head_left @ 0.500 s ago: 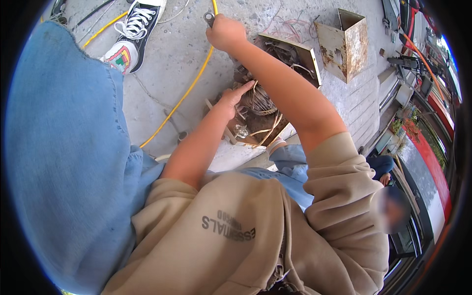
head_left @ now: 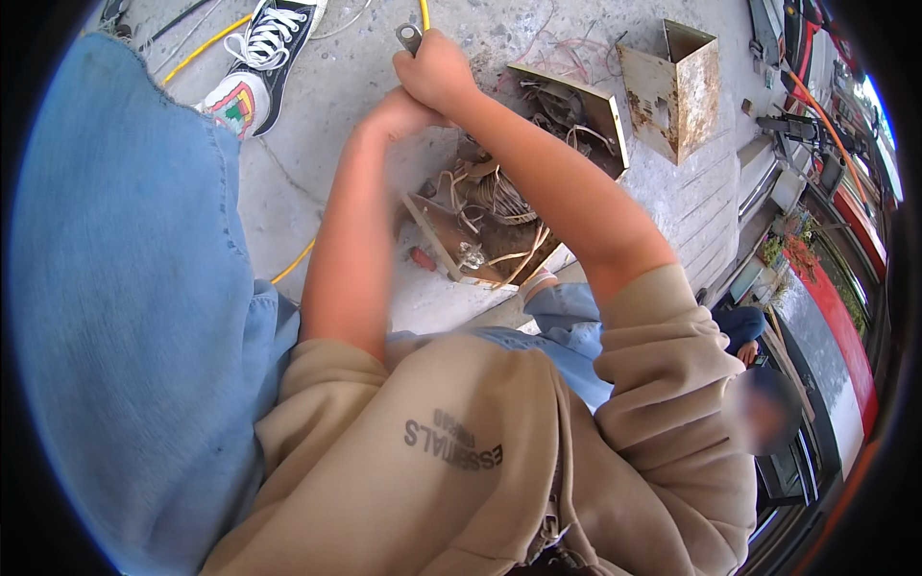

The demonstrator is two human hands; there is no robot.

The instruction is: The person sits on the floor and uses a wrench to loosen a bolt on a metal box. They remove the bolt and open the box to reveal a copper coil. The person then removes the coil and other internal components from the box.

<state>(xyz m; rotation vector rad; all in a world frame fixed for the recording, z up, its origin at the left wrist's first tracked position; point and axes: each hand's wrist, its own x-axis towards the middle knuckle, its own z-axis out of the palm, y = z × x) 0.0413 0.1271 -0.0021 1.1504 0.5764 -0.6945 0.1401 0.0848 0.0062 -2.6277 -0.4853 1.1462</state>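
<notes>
My right hand [head_left: 438,73] is closed around a metal tool [head_left: 409,38]. Only the tool's rounded grey end, with a hole through it, sticks out past the thumb. Against the underside of that hand rests my left hand [head_left: 396,113], wrist bent. Its fingers pass behind the right hand, so what they hold, if anything, is hidden. To the right of both hands, on the concrete, lies an opened metal-cased machine [head_left: 501,197] with coiled wire windings and loose pale wires. My right forearm covers part of it.
A rusty bent sheet-metal cover [head_left: 663,91] stands beyond the machine. A yellow hose [head_left: 296,261] runs over the ground near my leg. A small red piece [head_left: 421,257] lies beside the machine's casing. Another person [head_left: 744,331] is at the right, near a red-edged panel [head_left: 834,322].
My left hand has left the machine's windings and moved up and left to meet the right hand. The right hand still grips the tool, shifted slightly. The red piece has come into view.
</notes>
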